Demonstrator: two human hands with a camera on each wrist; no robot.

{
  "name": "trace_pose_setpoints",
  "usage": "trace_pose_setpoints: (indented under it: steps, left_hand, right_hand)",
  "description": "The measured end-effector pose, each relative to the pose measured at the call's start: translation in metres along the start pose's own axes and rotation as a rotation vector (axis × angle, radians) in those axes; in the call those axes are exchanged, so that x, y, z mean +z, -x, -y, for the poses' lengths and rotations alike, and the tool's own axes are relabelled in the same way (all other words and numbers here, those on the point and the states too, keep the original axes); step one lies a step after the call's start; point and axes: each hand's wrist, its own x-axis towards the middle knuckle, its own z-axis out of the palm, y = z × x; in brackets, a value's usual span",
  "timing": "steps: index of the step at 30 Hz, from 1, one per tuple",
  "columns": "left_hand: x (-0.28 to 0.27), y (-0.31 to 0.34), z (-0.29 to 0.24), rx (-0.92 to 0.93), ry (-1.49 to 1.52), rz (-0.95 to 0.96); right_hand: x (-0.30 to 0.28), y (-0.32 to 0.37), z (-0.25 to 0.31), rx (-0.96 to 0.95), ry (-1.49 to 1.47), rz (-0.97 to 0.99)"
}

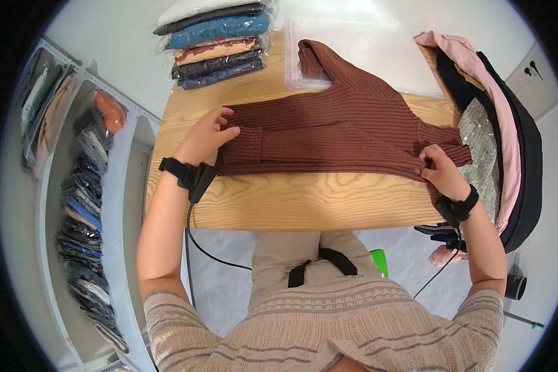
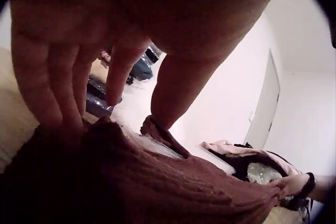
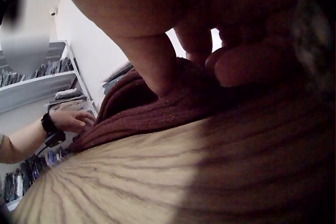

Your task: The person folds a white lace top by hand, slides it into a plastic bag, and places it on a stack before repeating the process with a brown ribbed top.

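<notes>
A ribbed reddish-brown sweater (image 1: 328,130) lies across the wooden table, one sleeve folded lengthwise over its body. Its other sleeve (image 1: 347,71) bends up toward the back. At the sweater's left end is my left hand (image 1: 201,136), thumb and fingers spread apart, fingertips touching the knit. The left wrist view shows these fingers (image 2: 58,87) reaching straight down to the cloth. Near the front right edge, my right hand (image 1: 443,173) pinches the knit. In the right wrist view its thumb (image 3: 157,71) presses into a raised fold, the other fingers curled beside it.
Bagged folded garments (image 1: 220,46) are stacked at the back left. Clear plastic bags (image 1: 378,37) lie at the back, partly under the raised sleeve. Loose clothes (image 1: 508,136) hang over the table's right side. Shelves (image 1: 49,204) of packed garments stand left. Wrist camera cables hang near the front.
</notes>
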Motion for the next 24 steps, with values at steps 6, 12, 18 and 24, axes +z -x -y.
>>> trace_pose_setpoints:
  steps: [6,12,18,24]
  left_hand:
    - [0.013,0.017,-0.002,0.221,-0.135,-0.05]
    - [0.005,0.022,-0.002,0.129,0.43,-0.088]
    - [0.016,0.042,0.004,0.045,-0.034,-0.043]
    - [0.035,0.07,-0.031,0.452,-0.308,0.026]
  right_hand:
    - [-0.001,0.0,-0.001,0.012,0.001,0.038]
    - [0.001,0.001,-0.007,0.028,-0.048,0.028]
    - [0.001,0.001,-0.001,-0.007,0.018,-0.009]
    - [-0.005,0.011,0.015,0.08,-0.011,0.045]
